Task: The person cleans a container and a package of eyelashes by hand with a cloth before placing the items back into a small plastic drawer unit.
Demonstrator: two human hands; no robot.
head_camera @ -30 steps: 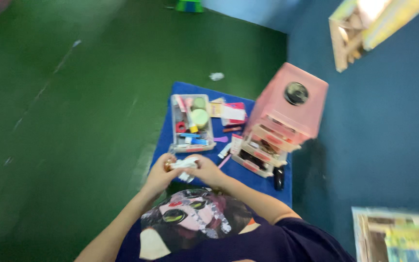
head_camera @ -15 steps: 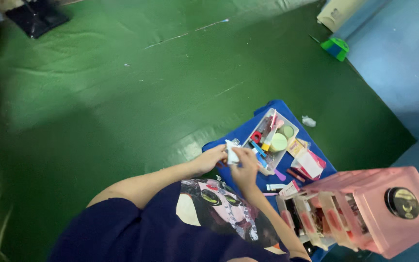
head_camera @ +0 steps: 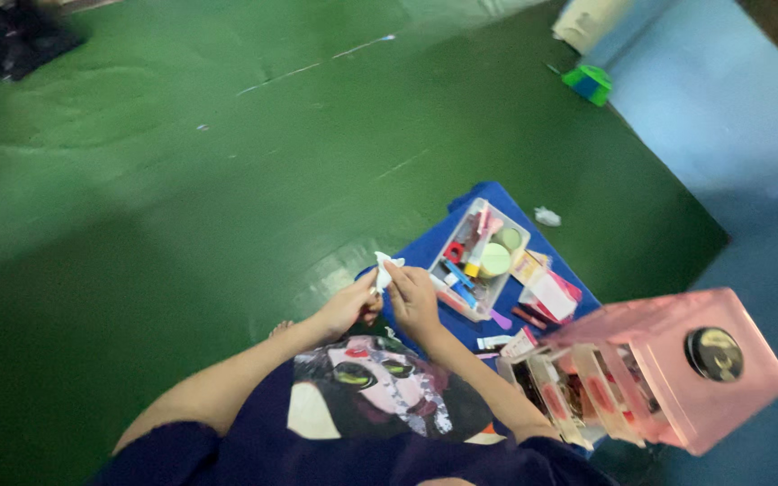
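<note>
A small white tube [head_camera: 382, 270] is pinched between the right hand [head_camera: 414, 297] and left hand [head_camera: 346, 309] over the blue mat's [head_camera: 425, 247] left edge, where a loosened grip could drop it onto the green floor [head_camera: 182, 207].

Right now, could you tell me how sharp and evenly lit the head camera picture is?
In the head view, motion blur softens everything: the hands, left and right, holding a small white tube, and the clear tray of small items are smeared. The green floor shows pale glare streaks. The pink drawer box looks brightest, and the top left corner is dark.
</note>
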